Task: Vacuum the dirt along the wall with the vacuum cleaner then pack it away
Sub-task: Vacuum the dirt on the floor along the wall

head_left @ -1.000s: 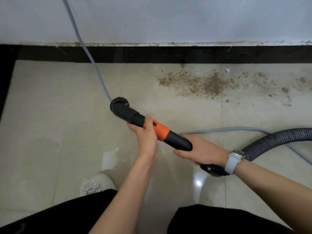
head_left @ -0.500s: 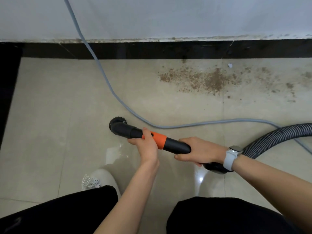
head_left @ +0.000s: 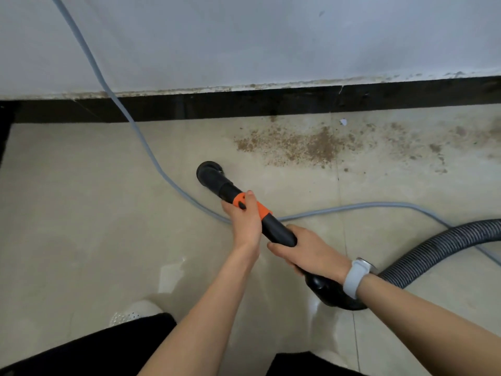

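- A person grips a black vacuum wand with an orange plastic collar (head_left: 245, 214) in both hands above a beige tiled floor (head_left: 81, 213), the wand angled from near right to far left
- The left hand (head_left: 244, 218) is clenched round the wand at the orange collar, thumb on top
- The right hand (head_left: 309, 252), a white-strapped wristwatch (head_left: 355, 278) on its wrist, grasps the black handle nearer the person
- The round black brush nozzle (head_left: 208, 172) at the wand's far end sits just left of a patch of brown dirt (head_left: 295, 146) scattered along the black skirting board (head_left: 244, 101) below the pale grey wall (head_left: 271, 36); whether it touches the tiles cannot be told
- A ribbed dark grey hose (head_left: 439, 249) runs from the handle off to the right
- A light grey power cable (head_left: 151, 156) drops down the wall at far left and curves across the floor beneath the wand
- A white perforated shoe (head_left: 132, 313) shows at near left
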`<state>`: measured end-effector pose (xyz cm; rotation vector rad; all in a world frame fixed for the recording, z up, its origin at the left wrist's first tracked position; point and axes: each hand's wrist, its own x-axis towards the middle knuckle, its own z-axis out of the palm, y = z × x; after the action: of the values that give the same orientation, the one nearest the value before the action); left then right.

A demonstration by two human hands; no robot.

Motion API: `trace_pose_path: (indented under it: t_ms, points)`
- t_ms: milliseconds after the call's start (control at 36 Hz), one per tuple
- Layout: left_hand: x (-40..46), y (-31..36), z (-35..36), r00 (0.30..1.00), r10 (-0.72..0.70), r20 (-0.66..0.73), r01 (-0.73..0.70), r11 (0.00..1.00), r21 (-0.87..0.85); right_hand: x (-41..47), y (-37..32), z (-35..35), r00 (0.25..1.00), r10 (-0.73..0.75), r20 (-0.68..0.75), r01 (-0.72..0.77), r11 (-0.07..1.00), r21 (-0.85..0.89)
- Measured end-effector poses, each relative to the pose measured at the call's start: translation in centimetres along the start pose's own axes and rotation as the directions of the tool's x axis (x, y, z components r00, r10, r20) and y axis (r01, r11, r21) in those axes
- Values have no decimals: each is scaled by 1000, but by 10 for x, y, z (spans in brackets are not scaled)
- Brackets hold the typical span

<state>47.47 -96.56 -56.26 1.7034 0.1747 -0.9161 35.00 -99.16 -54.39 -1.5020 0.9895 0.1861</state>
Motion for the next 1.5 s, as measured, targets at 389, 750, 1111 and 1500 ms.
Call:
trace_pose_path:
  t_ms: [389, 750, 1111, 1500]
  points:
    - [-1, 3, 9, 993, -14, 116, 16, 1000, -21, -4, 5, 8, 987, -24, -159, -1, 988, -155]
    - [12, 22, 16, 977, -26, 210, 5, 995, 98, 3, -4, 12, 957, -58, -285, -17, 967, -255]
    - [21, 44, 46, 911, -105, 400, 19, 977, 213, 11, -9, 9, 900, 29, -436, -46, 999, -29]
    - [59, 61, 22, 980, -33, 194, 30, 999, 21, 59, -47, 5, 956, -120, -269, 8, 924, -383]
